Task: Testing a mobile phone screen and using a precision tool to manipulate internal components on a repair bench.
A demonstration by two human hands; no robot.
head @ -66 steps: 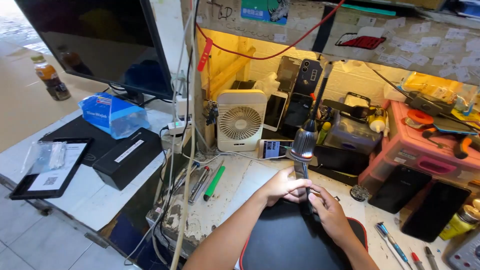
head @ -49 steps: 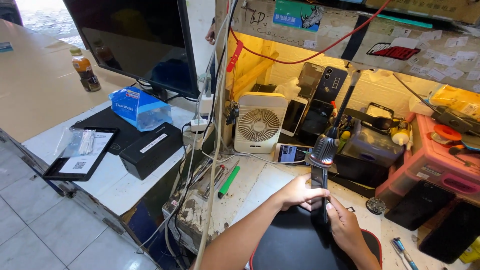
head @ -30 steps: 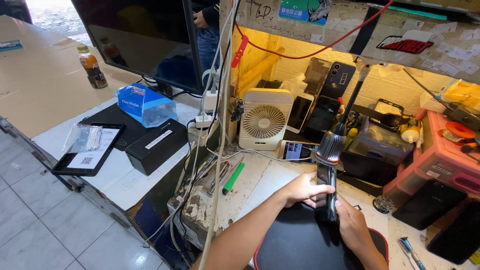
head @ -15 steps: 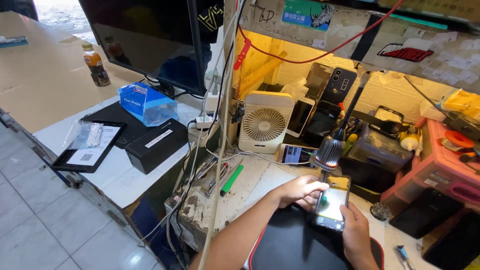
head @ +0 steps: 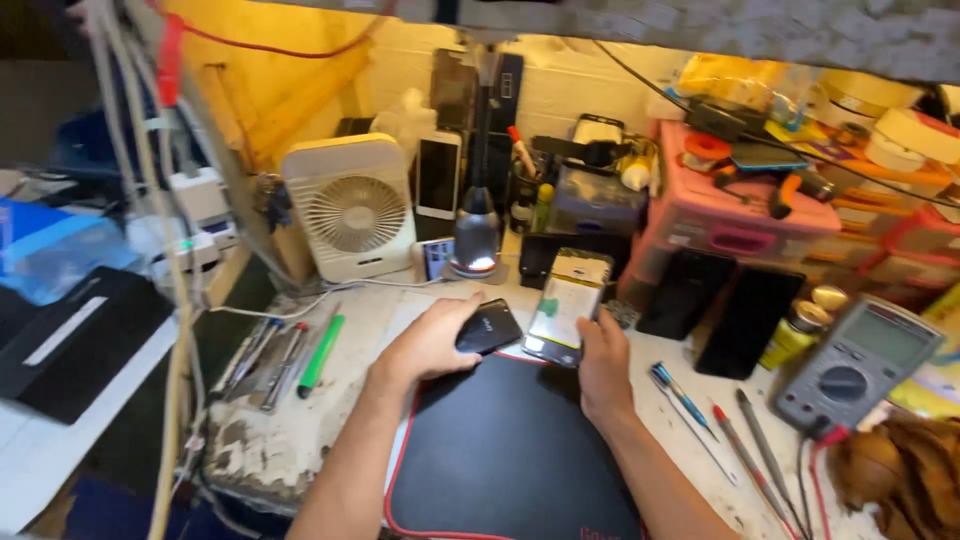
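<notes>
**Two hands, two phone parts over the black mat**

A cluttered repair bench (head: 300, 440) with a worn white top runs under a yellow-lit back wall. The landmark is the black mat (head: 510, 450) with a red edge, lying at the bench's near middle.

Just above the mat's far edge, the left hand (head: 430, 340) curls its fingers around a dark phone back cover (head: 488, 328), gripping it from the left side. Beside it to the right, the right hand (head: 605, 360) holds an opened phone body (head: 568, 305) upright and tilted, fingers closed on its lower end, its pale inner side facing the camera. The two parts sit near each other but apart.

Beyond the mat stands a small desk lamp (head: 476, 235), lit at its base, and left of that a white desk fan (head: 352, 205). Left of the mat lie a green pen (head: 320, 352) and several metal tools. Right of the mat lie screwdrivers (head: 680, 392), and farther right a grey multimeter (head: 858, 365). A pink parts box (head: 745, 215) sits behind, up and right of the mat.
</notes>
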